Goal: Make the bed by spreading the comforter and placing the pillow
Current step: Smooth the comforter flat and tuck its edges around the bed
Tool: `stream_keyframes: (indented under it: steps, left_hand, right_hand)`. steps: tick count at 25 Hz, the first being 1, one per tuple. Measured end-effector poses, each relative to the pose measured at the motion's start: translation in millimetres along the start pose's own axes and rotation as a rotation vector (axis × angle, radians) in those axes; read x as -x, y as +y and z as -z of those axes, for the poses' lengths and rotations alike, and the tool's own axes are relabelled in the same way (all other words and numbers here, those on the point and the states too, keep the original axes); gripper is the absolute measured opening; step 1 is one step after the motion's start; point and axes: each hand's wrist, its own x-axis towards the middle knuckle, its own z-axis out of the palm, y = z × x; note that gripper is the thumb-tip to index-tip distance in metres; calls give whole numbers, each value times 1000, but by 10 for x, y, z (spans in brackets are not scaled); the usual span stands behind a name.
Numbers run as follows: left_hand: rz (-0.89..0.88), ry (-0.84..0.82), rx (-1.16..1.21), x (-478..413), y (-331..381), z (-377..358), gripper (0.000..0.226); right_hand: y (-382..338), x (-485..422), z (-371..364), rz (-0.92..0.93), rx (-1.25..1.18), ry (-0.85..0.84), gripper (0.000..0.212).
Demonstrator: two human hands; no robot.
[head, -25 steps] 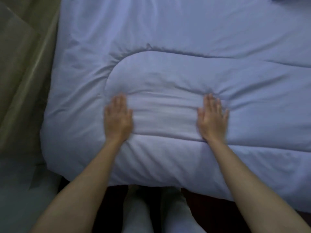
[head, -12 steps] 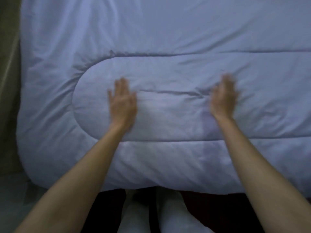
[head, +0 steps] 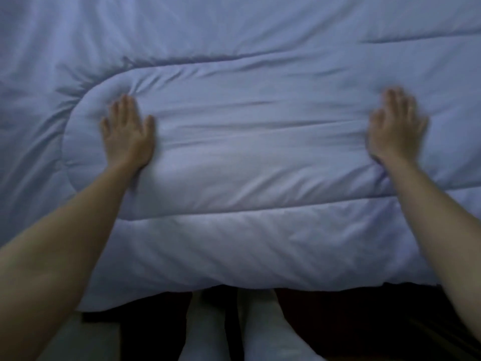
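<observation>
A pale blue quilted comforter (head: 260, 178) covers the bed and fills most of the view. Its near edge hangs over the bed's front side. My left hand (head: 127, 134) lies flat with straight fingers on the rounded left end of a stitched oval panel. My right hand (head: 398, 128) lies flat on the same panel far to the right, slightly blurred. Both palms press on the fabric and neither holds anything. Shallow creases run between the two hands. No pillow is in view.
Below the comforter's edge is the dark side of the bed (head: 351, 321). My legs in light trousers (head: 234, 334) stand against it. A strip of pale floor (head: 91, 342) shows at the lower left.
My hands have slid apart across the comforter, the left toward the panel's rounded left end and the right farther right. The view has moved closer to the bed.
</observation>
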Motion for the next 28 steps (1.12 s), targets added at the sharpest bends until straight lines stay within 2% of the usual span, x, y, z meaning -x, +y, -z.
stream_keyframes:
  steps: [2,4,5,6,7,10,12,15,17,18,19,22,23,25,28]
  left_hand:
    - [152,41,28,255,-444,17,66]
    - [303,76,58,607,-778,21,65]
    - [342,81,61,781,-894,6,64]
    - [347,80,54,921,-992,-4,62]
    - [326,70,40,1012,-1065,-16,60]
    - [264,33,3,1075,-1202,-25,58]
    - [296,34,19,1114,-1203,-12,58]
    - [306,118,154,1284,-829,-33,55]
    - [152,182,258,1437,-303,-74,55]
    - [54,181,305,1517,28,-96,56]
    - [-56,160,341,1608,374,-123,57]
    - [-421,-20,262,1989,1206,-341,63]
    - [-489,-63,193,2072,1311,-441,63]
    - [-456,-20,68,2042,1222,-622,60]
    - [-187,38,-55,1916,776,-698,59]
  right_hand:
    - [455,63,67,-287,2,48,57]
    - [525,74,169,-548,-58,24,60]
    - [398,105,200,-582,-88,-2,60]
    - [186,168,187,-520,-111,-10,61]
    - [-94,292,128,-365,-125,-7,61]
    - [-1016,1080,-162,295,-76,-14,57]
    - [-1376,1740,-334,622,-2,-39,56]
    - [-1500,2523,-458,1057,57,-109,49]
    - [-1300,2785,-463,1417,112,-143,45]
    - [-1129,2736,-452,1462,145,-128,44]
    - [-925,2603,-434,1370,161,-85,47]
    - [-130,1932,-178,628,109,21,54]
    - [194,1718,-83,476,114,23,55]
    - [819,1358,111,346,125,-27,57]
    - [1747,939,340,124,64,-39,60]
